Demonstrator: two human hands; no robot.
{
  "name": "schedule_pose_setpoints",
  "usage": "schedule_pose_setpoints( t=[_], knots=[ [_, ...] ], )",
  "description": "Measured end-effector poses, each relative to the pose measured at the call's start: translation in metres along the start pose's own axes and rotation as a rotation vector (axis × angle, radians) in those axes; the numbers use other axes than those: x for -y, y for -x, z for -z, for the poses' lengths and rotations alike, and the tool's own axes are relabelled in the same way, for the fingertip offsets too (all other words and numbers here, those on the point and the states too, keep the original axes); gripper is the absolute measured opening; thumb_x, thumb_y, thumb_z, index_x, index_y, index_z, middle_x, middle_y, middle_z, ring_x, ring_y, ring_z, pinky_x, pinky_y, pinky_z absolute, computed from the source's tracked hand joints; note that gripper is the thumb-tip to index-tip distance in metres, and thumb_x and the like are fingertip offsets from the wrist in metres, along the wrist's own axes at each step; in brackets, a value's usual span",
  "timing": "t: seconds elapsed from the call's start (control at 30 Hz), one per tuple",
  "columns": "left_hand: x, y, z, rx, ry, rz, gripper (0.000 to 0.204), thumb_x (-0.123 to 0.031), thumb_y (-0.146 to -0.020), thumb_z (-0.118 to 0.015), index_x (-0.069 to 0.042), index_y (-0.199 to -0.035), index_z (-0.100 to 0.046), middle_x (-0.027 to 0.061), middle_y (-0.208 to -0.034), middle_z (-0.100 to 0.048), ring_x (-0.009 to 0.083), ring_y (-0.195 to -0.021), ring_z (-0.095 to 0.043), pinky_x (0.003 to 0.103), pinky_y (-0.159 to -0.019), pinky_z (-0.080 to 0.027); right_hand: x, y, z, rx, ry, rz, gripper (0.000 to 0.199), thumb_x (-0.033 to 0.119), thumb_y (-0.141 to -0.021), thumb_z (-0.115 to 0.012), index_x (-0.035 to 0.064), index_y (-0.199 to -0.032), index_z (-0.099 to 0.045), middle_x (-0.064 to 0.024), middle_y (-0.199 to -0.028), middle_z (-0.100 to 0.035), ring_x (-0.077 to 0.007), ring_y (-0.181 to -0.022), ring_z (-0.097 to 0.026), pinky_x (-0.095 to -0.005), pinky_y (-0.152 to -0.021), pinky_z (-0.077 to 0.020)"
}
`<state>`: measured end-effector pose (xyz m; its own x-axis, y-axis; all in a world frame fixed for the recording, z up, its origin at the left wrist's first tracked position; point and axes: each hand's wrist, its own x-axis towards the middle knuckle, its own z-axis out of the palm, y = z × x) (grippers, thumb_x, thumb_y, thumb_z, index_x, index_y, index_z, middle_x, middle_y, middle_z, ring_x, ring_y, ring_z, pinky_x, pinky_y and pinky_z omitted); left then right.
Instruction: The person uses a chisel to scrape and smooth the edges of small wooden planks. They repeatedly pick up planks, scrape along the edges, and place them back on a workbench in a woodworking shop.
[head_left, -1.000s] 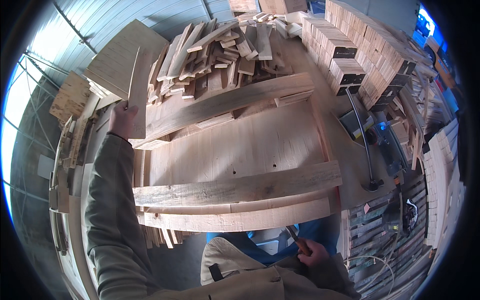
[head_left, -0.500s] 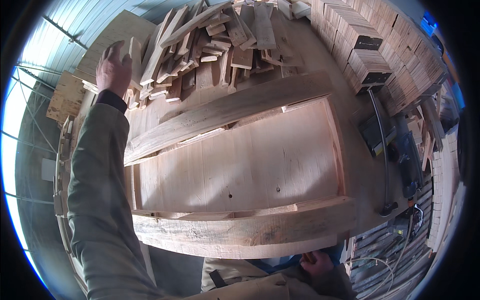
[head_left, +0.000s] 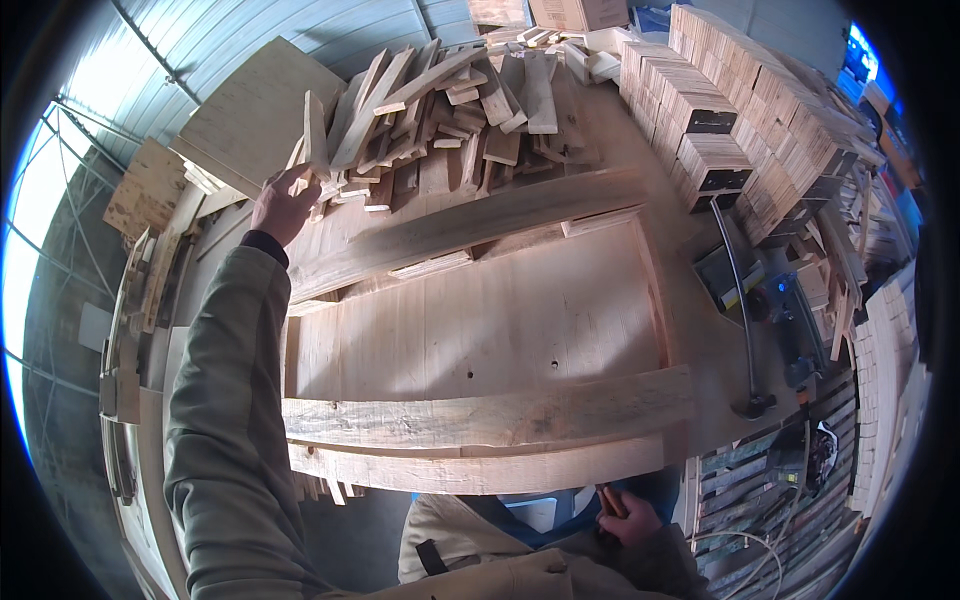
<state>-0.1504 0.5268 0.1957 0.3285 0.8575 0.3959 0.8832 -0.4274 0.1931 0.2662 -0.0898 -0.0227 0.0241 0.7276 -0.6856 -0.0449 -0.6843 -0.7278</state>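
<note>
I see the left hand point(head_left: 285, 207) with fingers bent at the near end of a short board point(head_left: 316, 128), just beyond it; whether it grasps, I cannot tell. The right hand point(head_left: 633, 521) clutches a tool handle point(head_left: 608, 500). This seems board-picking; lifting calls for a firm pinch.

A pale board point(head_left: 314, 130) stands steeply left, a brown handle point(head_left: 611, 501) lower right.

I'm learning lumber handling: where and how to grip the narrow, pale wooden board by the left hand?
Probably pinch that board by its lower end, from the near left: it's flat and tilts upward, with that end nearest the left hand.
</note>
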Motion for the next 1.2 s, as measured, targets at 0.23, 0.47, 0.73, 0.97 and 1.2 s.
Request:
schedule_pose_setpoints(
  t=[0.23,0.47,0.73,0.97,1.2],
  knots=[
    [-0.007,-0.025,-0.032,0.029,0.129,0.113,0.057,-0.044,-0.092,-0.076,-0.005,-0.133,-0.069,0.0203,-0.125,-0.073,0.0359,-0.118,-0.069,0.04,-0.105,-0.051,0.003,-0.001,0.003,0.003,-0.111,-0.019,0.04,0.006,-0.093,-0.068,-0.0035,-0.131,-0.061,-0.0109,-0.099,-0.072,-0.0185,-0.084,-0.071,-0.0326,-0.078,-0.0579],
    [0.011,-0.043,-0.041,0.081,-0.239,-0.152,0.053,-0.048,-0.097,-0.065,0.002,-0.116,-0.071,0.0262,-0.102,-0.072,0.0372,-0.104,-0.071,0.047,-0.091,-0.054,0.016,-0.01,0.007,0.047,-0.15,-0.069,0.039,0.008,-0.094,-0.067,-0.0024,-0.131,-0.059,-0.0121,-0.102,-0.072,-0.0193,-0.086,-0.072,-0.0332,-0.078,-0.0584],
    [0.043,-0.039,-0.047,0.201,-0.249,-0.075,0.043,-0.044,-0.092,-0.065,-0.002,-0.09,-0.075,0.0163,-0.086,-0.075,0.035,-0.092,-0.073,0.049,-0.083,-0.055,0.014,-0.016,0.012,0.103,-0.21,-0.099,0.03,0.009,-0.097,-0.065,-0.0026,-0.125,-0.059,-0.0132,-0.104,-0.072,-0.02,-0.087,-0.073,-0.0332,-0.078,-0.0598],
    [0.015,-0.026,-0.044,0.143,-0.165,0.286,0.035,-0.035,-0.087,-0.07,-0.001,-0.091,-0.076,0.0171,-0.105,-0.074,0.037,-0.1,-0.071,0.048,-0.086,-0.055,0.02,-0.017,0.01,0.126,-0.216,-0.097,0.031,0.006,-0.097,-0.062,-0.0022,-0.127,-0.057,-0.0132,-0.105,-0.071,-0.0192,-0.084,-0.072,-0.0328,-0.073,-0.059],
    [-0.012,-0.012,-0.017,0.15,-0.151,0.109,0.03,-0.031,-0.086,-0.075,-0.005,-0.1,-0.08,0.02,-0.131,-0.07,0.0359,-0.117,-0.068,0.044,-0.1,-0.053,0.019,-0.011,0.006,0.078,-0.271,-0.075,0.038,0.004,-0.097,-0.063,-0.0021,-0.133,-0.055,-0.0129,-0.105,-0.071,-0.0195,-0.079,-0.072,-0.0328,-0.069,-0.0576]
  ],
)
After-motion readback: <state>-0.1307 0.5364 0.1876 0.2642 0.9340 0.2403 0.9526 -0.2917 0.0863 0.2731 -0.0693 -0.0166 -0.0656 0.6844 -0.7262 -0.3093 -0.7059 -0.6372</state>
